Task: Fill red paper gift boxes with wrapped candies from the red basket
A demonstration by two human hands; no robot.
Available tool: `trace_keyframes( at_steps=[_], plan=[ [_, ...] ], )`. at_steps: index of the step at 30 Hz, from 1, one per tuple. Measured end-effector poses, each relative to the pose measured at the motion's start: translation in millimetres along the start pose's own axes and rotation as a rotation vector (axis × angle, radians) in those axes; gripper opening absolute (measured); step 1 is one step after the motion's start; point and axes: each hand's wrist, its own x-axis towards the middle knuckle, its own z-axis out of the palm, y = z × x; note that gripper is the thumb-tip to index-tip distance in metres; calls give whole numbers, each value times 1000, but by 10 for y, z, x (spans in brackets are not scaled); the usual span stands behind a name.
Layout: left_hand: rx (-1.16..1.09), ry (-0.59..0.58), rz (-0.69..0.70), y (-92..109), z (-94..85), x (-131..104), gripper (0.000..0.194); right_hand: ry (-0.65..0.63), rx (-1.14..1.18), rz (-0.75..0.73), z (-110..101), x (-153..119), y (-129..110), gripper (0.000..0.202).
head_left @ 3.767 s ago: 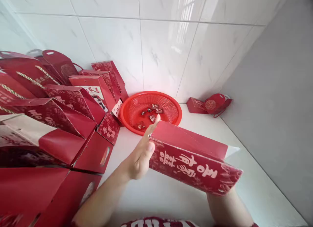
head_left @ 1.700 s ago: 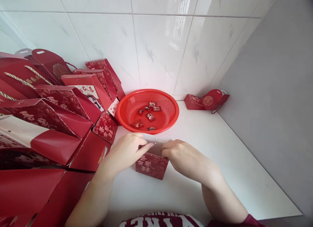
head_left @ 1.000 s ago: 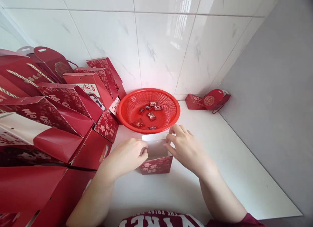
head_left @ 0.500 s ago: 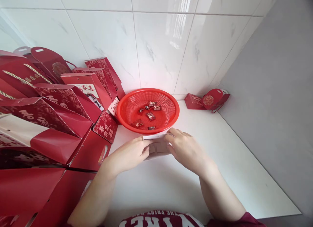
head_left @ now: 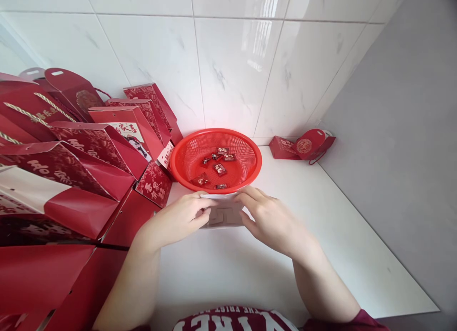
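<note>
Hands meet over a small pale folded box (head_left: pixel 225 214) on the white counter (head_left: pixel 321 236), just near of the red basket (head_left: pixel 250 152). Left hand (head_left: pixel 178 219) and right hand (head_left: pixel 271 219) pinch its sides, fingers narrowly curled.

A white desk (head_left: pixel 321 236) fills the lower part of the view, its smooth surface running back into a corner. Behind it rises a wall of large glossy white tiles (head_left: pixel 150 60) veined faintly in grey, with thin grout lines between them. A bright window reflection (head_left: pixel 262 41) with a barred pattern gleams on the tiles just right of centre, and a reddish glow tints the tile low down near the desk. On the right stands a plain matt grey wall (head_left: pixel 400 131), meeting the tiled wall at a slanting corner line and the desk along its right edge. The light is soft, even daylight.
</note>
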Motion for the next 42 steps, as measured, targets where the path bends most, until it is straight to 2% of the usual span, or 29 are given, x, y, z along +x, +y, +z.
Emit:
trace_keyframes(
  at_steps=[1, 5, 8, 11, 15, 19, 22, 25, 28, 32, 34, 37, 42],
  plan=[
    [-8, -11, 8, -29, -6, 7, 43, -13, 8, 3, 5, 19, 1, 22],
    [-75, -201, -6, -214, 5, 122, 45, -132, 75, 43, 55, 119, 69, 20],
    [-101, -192, -68, -327, 17, 209, 45, -168, 140, 51, 74, 152, 145, 25],
    [-111, -164, -21, -325, -1, 211, 41, -183, 183, 23, 82, 143, 191, 31],
    [-143, -68, 16, -230, -73, 115, 42, -76, 282, -81, 92, 147, 198, 38],
    [-109, 39, 1, -156, -135, 18, 44, 57, 350, -174, 36, 137, 196, 29],
    [-73, 65, -8, -131, -133, -10, 43, 180, 361, -132, -32, 129, 272, 18],
    [-88, 18, -8, -121, -98, -2, 44, 264, 383, -54, -26, 246, 480, 16],
    [-153, -22, -9, -113, -67, 12, 46, 206, 404, -38, 61, 583, 761, 24],
    [-214, -26, -39, -117, -59, 12, 47, -67, 193, 2, 143, 1280, 985, 26],
    [-222, -27, -54, -127, -62, 6, 46, -184, 98, 19, 154, 1644, 992, 25],
    [-213, -30, -50, -137, -61, -11, 47, -265, 34, 25, 196, 2111, 945, 25],
    [-179, -34, -51, -119, -45, -54, 48, -360, -54, 52, 443, 2594, 913, 36]
  ],
)
